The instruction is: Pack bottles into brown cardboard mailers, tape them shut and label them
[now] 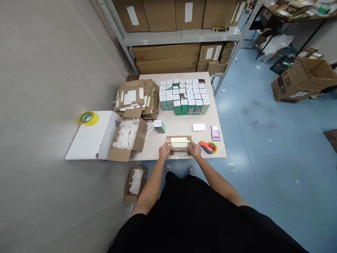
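A small brown cardboard box with shiny tape along its top lies at the near edge of the table. My left hand presses on its left end with fingers curled. On the right end rests my right hand, gripping that side. A single green-and-white carton stands just behind the box. To the right of my right hand lies an orange tape dispenser with yellow tape.
Several green-and-white cartons stand in rows at the table's back. Flattened cardboard is stacked left. An open box of white filler, a white board with a tape roll, a white card, shelving with boxes.
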`<move>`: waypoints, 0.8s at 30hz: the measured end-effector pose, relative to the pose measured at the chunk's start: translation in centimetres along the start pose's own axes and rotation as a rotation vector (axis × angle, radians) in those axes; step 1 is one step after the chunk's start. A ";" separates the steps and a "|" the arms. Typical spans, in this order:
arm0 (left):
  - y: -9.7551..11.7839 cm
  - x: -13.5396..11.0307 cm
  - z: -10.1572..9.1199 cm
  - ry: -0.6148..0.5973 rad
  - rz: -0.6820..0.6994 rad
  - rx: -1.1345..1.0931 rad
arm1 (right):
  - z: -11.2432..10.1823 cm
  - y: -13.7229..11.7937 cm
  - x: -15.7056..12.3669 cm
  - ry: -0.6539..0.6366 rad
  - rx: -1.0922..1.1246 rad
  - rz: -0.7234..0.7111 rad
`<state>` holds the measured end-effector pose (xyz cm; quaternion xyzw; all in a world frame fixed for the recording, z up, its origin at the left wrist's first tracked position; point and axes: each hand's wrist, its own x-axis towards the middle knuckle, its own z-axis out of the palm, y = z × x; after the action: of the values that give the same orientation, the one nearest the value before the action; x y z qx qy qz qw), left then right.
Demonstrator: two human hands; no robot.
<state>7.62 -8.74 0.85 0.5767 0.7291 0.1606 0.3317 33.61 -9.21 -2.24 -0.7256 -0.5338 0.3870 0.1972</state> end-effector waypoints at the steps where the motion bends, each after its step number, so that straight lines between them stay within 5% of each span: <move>1: 0.0 0.3 0.2 0.004 0.007 -0.005 | 0.0 -0.3 0.1 -0.004 -0.043 0.008; 12: -0.1 3.3 1.9 -0.057 0.019 0.097 | -0.5 -2.8 4.1 -0.107 -0.230 0.068; 19: -0.3 5.1 1.7 -0.073 -0.002 0.083 | -0.7 -0.5 4.3 -0.228 -0.155 -0.058; 21: -0.8 5.4 1.4 -0.077 -0.010 0.074 | -1.0 0.6 3.7 -0.190 -0.079 -0.140; 24: -1.4 5.8 1.4 -0.071 -0.034 0.054 | -2.3 1.9 3.1 0.038 0.020 -0.273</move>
<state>6.88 -3.90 -2.80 0.5785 0.7306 0.1146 0.3441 37.01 -6.76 -3.21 -0.6512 -0.6200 0.3480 0.2653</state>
